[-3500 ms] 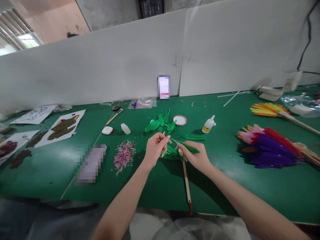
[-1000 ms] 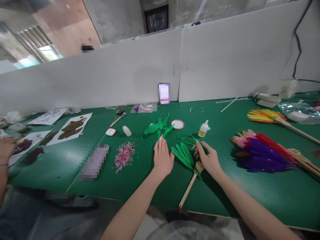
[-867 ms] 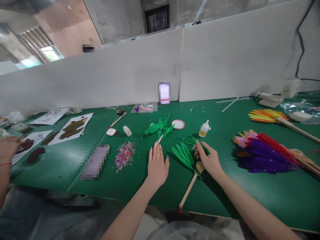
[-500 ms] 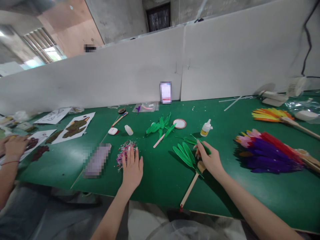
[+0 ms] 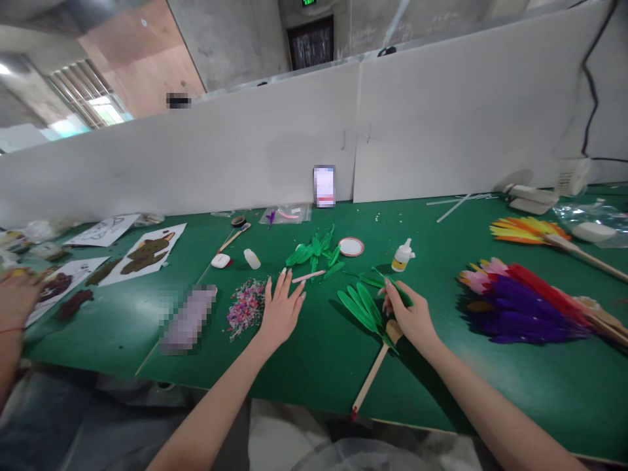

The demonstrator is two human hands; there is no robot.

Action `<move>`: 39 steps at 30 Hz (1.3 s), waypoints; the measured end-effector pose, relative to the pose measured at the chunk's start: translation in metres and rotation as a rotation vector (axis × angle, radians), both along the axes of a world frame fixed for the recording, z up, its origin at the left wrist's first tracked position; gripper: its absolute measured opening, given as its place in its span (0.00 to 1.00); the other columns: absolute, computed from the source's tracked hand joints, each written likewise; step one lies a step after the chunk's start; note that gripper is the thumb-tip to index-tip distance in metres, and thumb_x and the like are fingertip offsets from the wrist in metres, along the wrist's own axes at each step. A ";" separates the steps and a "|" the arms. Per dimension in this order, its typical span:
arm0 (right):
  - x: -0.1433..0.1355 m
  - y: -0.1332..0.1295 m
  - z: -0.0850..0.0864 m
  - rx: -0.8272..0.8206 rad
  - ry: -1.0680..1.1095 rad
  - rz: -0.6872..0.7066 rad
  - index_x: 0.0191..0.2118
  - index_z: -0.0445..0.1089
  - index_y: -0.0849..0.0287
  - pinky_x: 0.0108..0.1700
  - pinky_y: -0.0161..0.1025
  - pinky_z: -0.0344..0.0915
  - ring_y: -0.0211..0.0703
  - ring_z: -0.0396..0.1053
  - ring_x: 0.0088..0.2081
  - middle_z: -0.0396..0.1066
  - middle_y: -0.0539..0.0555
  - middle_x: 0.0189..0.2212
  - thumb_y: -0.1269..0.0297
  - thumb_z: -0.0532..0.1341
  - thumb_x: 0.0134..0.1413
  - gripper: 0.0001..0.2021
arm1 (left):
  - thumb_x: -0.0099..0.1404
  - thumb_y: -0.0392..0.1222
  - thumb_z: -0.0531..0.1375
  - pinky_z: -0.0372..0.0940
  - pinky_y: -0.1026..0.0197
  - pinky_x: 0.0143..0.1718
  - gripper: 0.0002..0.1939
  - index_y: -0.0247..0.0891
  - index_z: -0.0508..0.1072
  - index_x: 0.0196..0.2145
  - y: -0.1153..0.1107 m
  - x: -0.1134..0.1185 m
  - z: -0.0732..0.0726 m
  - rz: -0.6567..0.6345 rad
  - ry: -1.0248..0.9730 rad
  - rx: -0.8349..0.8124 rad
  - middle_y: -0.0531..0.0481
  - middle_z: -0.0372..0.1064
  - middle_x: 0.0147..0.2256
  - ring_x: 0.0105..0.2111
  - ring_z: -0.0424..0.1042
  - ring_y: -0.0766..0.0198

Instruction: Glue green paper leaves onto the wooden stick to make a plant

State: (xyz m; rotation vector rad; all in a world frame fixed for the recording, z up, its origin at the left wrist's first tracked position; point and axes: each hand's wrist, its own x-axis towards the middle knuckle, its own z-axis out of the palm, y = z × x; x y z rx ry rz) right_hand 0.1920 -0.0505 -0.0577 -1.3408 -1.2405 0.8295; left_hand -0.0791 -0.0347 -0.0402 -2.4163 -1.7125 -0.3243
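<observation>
My left hand (image 5: pixel 283 307) is spread, fingers apart, at the right edge of a heap of pink, purple and white bits (image 5: pixel 244 306). Its fingertips are close to a pale pink stick (image 5: pixel 308 277), beside a pile of green feathers (image 5: pixel 314 248). My right hand (image 5: pixel 412 317) is closed around a slim green pointed thing (image 5: pixel 404 296), partly hidden by the fingers, so its kind is unclear. At its tip lies a narrow green feather (image 5: pixel 370 280). Just below, a fan of green feathers (image 5: pixel 360 306) is joined to a wooden handle (image 5: pixel 370 383).
A glue bottle (image 5: pixel 403 256) stands beyond my right hand, near a red-rimmed white lid (image 5: pixel 351 246). Purple-and-red (image 5: pixel 530 311) and orange-yellow feather fans (image 5: pixel 530 230) lie right. A small white bottle (image 5: pixel 252 258) and blurred phone-like slab (image 5: pixel 190 319) lie left. A co-worker's hand (image 5: pixel 18 294) is far left.
My left hand has moved right, off the heap of colourful bits toward the green feathers. The pink stick has turned to lie flatter. My right hand has hardly moved.
</observation>
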 end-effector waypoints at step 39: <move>0.000 -0.002 0.002 -0.010 0.005 0.019 0.28 0.67 0.59 0.23 0.33 0.59 0.36 0.60 0.19 0.61 0.48 0.17 0.53 0.55 0.56 0.15 | 0.68 0.53 0.38 0.41 0.44 0.60 0.30 0.31 0.57 0.59 -0.015 0.019 -0.019 0.116 0.066 0.007 0.39 0.46 0.61 0.62 0.46 0.53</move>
